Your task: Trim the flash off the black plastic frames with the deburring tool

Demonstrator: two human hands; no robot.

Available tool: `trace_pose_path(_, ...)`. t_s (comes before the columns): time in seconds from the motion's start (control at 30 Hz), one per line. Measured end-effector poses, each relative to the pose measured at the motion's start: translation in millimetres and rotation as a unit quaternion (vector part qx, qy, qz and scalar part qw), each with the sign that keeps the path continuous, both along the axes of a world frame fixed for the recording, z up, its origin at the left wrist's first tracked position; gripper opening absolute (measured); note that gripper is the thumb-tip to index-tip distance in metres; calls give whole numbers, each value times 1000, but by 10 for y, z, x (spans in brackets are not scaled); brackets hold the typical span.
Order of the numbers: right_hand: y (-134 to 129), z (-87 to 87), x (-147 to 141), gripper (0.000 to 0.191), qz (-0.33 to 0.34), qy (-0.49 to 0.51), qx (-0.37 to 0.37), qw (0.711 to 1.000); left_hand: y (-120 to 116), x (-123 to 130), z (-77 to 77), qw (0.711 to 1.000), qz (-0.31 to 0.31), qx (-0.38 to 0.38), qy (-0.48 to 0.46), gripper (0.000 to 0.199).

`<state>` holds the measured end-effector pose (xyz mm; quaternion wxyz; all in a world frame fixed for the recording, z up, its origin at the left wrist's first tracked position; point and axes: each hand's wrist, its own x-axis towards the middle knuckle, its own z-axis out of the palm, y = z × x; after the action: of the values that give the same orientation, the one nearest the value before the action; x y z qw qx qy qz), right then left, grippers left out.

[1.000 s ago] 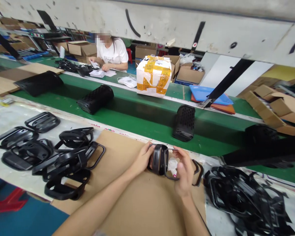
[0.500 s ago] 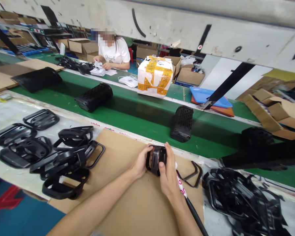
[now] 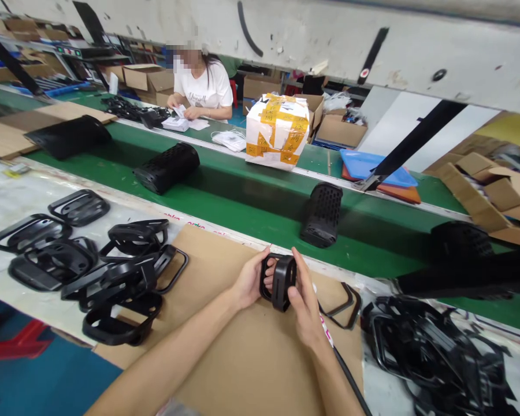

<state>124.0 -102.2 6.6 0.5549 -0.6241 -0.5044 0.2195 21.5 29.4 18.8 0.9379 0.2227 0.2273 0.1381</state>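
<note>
Between my two hands, above the brown cardboard sheet (image 3: 225, 346), is a black plastic frame (image 3: 281, 286) with an open middle. My left hand (image 3: 249, 280) grips its left side, and some fingertips show through the opening. On the other side my right hand (image 3: 305, 300) holds it with the thumb in front and the fingers behind. A thin black angular strip (image 3: 351, 309) lies on the cardboard just right of my right hand. Under my right wrist runs a black rod or cable (image 3: 349, 375) with a pink-and-white part.
Several black frames (image 3: 125, 277) lie at left; a pile of black plastic parts (image 3: 442, 352) is at right. Beyond the bench edge, a green conveyor (image 3: 242, 202) carries black perforated housings (image 3: 323, 215). Across it sit a taped white box (image 3: 277, 133) and a person (image 3: 205, 89) handling papers.
The black frame has turned between my hands, so its opening shows more. My right hand has shifted slightly right, its fingers a little further apart. The whole view has shifted slightly.
</note>
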Motion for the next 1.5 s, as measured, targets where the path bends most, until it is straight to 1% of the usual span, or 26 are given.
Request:
trace_pose_path(0.07, -3, 14, -18, 93, 26, 7, 1, 1000, 1, -3, 40, 999, -3, 27, -17, 56)
trace_pose_path(0.1, -1, 22, -35, 101, 22, -1, 0, 1000, -1, -5, 56, 998, 2, 54, -18, 57)
trace_pose_path(0.13, 2, 27, -54, 103, 9, -11, 0, 1000, -2, -8, 66, 996, 10, 85, -15, 57)
trace_pose_path(0.2, 11, 29, -89, 95, -25, -22, 9, 999, -6, -16, 67, 989, 21, 144, -4, 57)
trace_pose_path(0.27, 19, 19, -109, 88, -41, -7, 24, 999, -7, -25, 45, 983, 21, 182, 1, 57)
trace_pose_path(0.47, 31, 6, -113, 84, -38, 54, 36, 997, 7, -36, -25, 955, 27, 292, 49, 63)
trace_pose_path(0.53, 39, 15, -114, 81, -39, 61, 45, 996, 16, -32, -20, 956, 27, 289, 48, 64)
trace_pose_path(0.6, 46, 14, -115, 80, -49, 57, 51, 996, 23, -34, -7, 966, 23, 257, 28, 65)
trace_pose_path(0.67, 49, 0, -116, 81, -61, 52, 51, 995, 28, -45, 5, 972, 13, 235, 12, 60)
trace_pose_path(0.73, 48, -23, -117, 83, -69, 48, 49, 995, 28, -63, 10, 966, 9, 257, 9, 51)
trace_pose_path(0.8, 43, -44, -119, 84, -76, 38, 51, 995, 23, -79, 12, 953, 13, 302, 11, 44)
trace_pose_path(0.87, 38, -56, -124, 85, -83, 17, 61, 995, 18, -86, 11, 942, 16, 335, 11, 40)
trace_pose_path(0.93, 35, -51, -131, 86, -85, -2, 74, 994, 20, -89, 11, 940, 15, 340, 7, 39)
trace_pose_path(1.0, 34, -26, -139, 85, -82, -10, 83, 993, 32, -93, 15, 949, 7, 315, -5, 39)
trace_pose_path(1.07, 37, 18, -147, 83, -73, -3, 87, 994, 50, -103, 27, 964, -11, 263, -19, 40)
trace_pose_path(1.13, 45, 70, -153, 80, -59, 19, 93, 994, 65, -114, 49, 977, -27, 211, -27, 43)
trace_pose_path(1.2, 58, 115, -155, 78, -43, 47, 99, 993, 72, -118, 73, 982, -31, 186, -25, 46)
trace_pose_path(1.33, 73, 130, -143, 76, -24, 82, 97, 992, 57, -106, 96, 981, -14, 194, -13, 47)
trace_pose_path(1.43, 59, 77, -132, 80, -40, 78, 82, 993, 27, -99, 83, 978, -10, 208, -3, 46)
trace_pose_path(1.5, 48, 43, -128, 81, -59, 55, 77, 994, 8, -103, 75, 970, 4, 243, 2, 43)
